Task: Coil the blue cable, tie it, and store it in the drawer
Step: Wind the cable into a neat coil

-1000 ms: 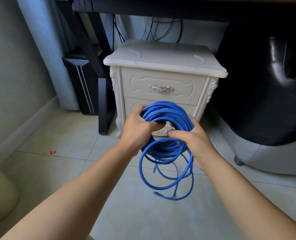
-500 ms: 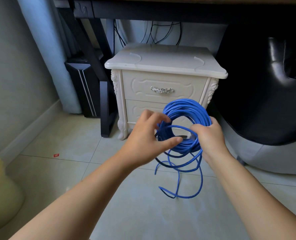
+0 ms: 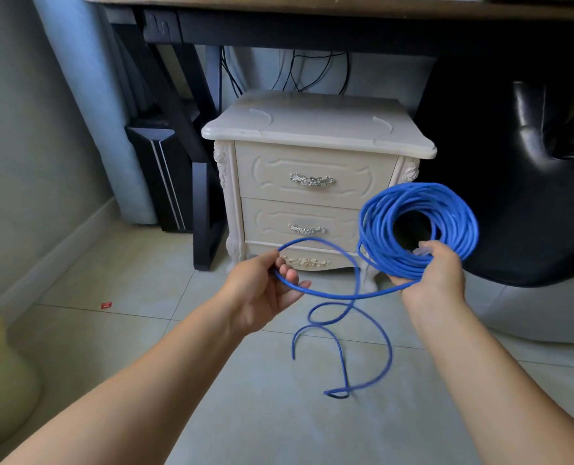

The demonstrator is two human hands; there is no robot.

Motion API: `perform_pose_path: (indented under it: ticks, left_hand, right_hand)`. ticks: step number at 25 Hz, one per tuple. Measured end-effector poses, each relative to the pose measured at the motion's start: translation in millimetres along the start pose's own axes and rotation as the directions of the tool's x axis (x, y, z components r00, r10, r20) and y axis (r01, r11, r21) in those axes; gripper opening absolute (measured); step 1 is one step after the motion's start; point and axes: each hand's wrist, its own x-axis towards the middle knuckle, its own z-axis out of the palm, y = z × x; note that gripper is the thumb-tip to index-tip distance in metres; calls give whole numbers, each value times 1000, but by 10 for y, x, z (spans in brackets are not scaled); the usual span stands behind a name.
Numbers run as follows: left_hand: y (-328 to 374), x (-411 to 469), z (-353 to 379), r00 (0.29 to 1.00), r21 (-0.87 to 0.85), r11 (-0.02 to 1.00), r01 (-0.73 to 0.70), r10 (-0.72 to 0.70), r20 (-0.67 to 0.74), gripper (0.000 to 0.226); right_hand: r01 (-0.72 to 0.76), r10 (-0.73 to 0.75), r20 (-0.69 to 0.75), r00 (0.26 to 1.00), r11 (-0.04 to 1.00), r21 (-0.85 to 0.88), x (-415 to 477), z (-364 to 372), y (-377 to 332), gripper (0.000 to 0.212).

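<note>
Your right hand [image 3: 430,276] is gripping the coiled blue cable [image 3: 460,209], fingers curling round its lower edge, at 3 o'clock from the closed lower drawer [image 3: 279,219]. Your left hand [image 3: 262,290] is holding one loose strand in curled fingers at 9 o'clock from the coil — the tail is trailing onto the floor [image 3: 279,431].

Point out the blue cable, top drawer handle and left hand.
blue cable [image 3: 423,193], head view, top of its coil
top drawer handle [image 3: 311,180], head view, its middle
left hand [image 3: 262,293], head view, its middle
</note>
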Motion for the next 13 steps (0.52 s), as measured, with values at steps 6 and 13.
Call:
perform_pose_path:
  ticks: [6,13]
  left_hand:
    - [20,191,-18,1000,3,1000,1,-1,-3,35]
    - [224,161,19,988,141,987,-78,58,141,38]
  right_hand:
    - [-126,155,310,938,986,-113,-110,20,-31,15]
    - [14,331,426,842,776,-631,-387,64,70,5]
